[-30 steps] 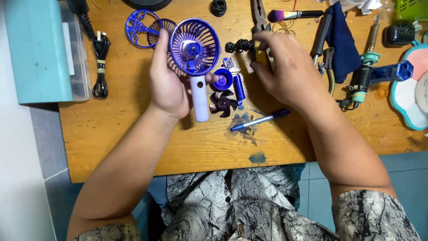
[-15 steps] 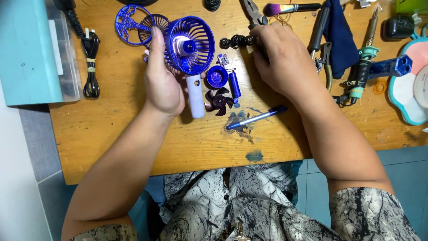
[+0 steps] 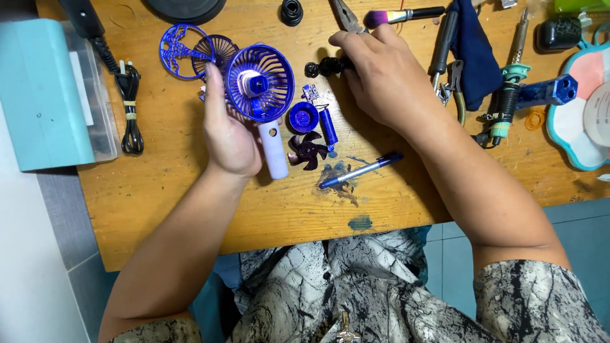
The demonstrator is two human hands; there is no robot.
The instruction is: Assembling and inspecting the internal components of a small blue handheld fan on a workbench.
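Left hand [image 3: 230, 136] grips the open fan [image 3: 260, 86]; right hand [image 3: 381, 76] pinches a black part [image 3: 327, 66]. The propeller [image 3: 308, 150], cap [image 3: 303, 117] and 2 grilles [image 3: 181, 51] lie off, so it looks half done.

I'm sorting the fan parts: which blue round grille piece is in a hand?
The deep blue cage on the white handle, gripped by the left hand. The flat grille lies loose on the table.
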